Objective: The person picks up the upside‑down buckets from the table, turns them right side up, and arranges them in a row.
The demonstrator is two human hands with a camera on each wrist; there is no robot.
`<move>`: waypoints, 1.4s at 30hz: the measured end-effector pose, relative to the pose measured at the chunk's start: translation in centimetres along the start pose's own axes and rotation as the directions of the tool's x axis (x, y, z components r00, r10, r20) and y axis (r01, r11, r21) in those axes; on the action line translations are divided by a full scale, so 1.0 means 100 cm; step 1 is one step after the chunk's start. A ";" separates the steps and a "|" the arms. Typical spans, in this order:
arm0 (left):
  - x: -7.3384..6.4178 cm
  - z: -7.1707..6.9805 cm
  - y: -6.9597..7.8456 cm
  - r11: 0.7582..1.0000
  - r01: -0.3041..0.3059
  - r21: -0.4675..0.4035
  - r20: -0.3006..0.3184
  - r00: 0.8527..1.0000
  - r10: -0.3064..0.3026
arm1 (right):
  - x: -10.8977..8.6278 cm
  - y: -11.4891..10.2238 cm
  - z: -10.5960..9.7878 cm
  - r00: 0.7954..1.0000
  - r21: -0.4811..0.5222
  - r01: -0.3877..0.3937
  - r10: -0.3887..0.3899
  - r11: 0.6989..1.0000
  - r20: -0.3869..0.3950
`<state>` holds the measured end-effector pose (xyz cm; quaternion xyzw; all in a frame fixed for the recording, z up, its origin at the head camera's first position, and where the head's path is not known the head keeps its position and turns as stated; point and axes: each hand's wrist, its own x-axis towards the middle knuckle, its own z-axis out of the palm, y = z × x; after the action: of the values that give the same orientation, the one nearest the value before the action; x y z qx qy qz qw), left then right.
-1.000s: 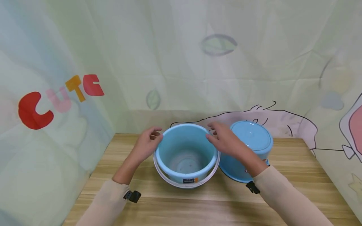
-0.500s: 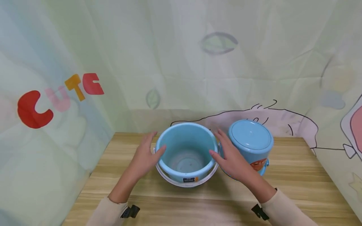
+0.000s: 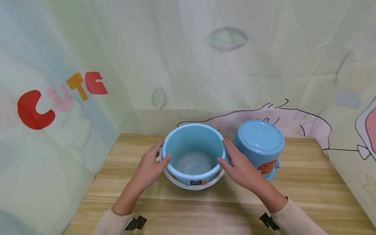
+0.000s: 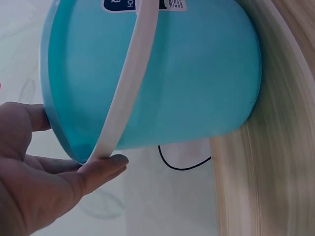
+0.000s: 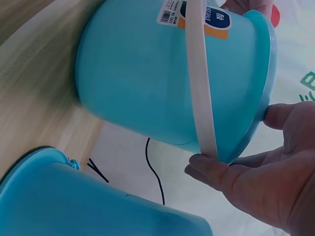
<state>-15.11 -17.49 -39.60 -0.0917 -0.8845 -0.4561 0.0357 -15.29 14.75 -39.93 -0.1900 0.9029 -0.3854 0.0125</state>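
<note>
One bucket [image 3: 259, 143] already stands inverted right of centre; mid-frame, left hand [image 3: 150, 167] and right hand [image 3: 241, 167] grip an upright pail [image 3: 194, 154] by its rim [image 3: 192, 176], apparently not yet lifted.

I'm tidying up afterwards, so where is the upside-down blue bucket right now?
In the head view, the upside-down blue bucket stands on the wood-grain table, right of the upright bucket and partly behind the right hand.
</note>
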 end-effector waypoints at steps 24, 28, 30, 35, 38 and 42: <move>0.014 0.000 0.000 0.998 0.052 -0.040 0.011 0.999 -0.052 | 0.014 -0.001 -0.002 1.000 -0.013 -0.023 0.024 1.000 0.010; 0.017 -0.002 -0.003 0.999 0.046 -0.020 0.008 0.999 -0.046 | 0.018 -0.001 -0.001 0.999 -0.009 -0.035 0.035 0.999 0.018; 0.019 -0.004 -0.003 0.999 0.041 -0.026 0.006 0.999 -0.041 | 0.020 -0.001 0.000 0.999 -0.009 -0.036 0.036 0.999 0.020; 0.026 -0.005 -0.004 0.998 0.029 -0.060 0.014 1.000 -0.028 | 0.025 0.000 -0.002 0.999 -0.010 -0.039 0.039 0.999 0.015; 0.031 -0.003 -0.004 0.998 0.033 -0.062 0.015 0.999 -0.032 | 0.027 0.002 -0.003 0.998 -0.003 -0.053 0.053 0.999 0.018; 0.039 0.000 -0.005 0.997 0.043 -0.058 0.008 0.999 -0.042 | 0.031 0.004 -0.006 0.997 0.006 -0.075 0.075 0.997 0.016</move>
<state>-18.98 -17.27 -39.43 -0.0753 -0.8728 -0.4819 0.0205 -18.38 14.37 -39.44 -0.1587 0.9081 -0.3860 0.0346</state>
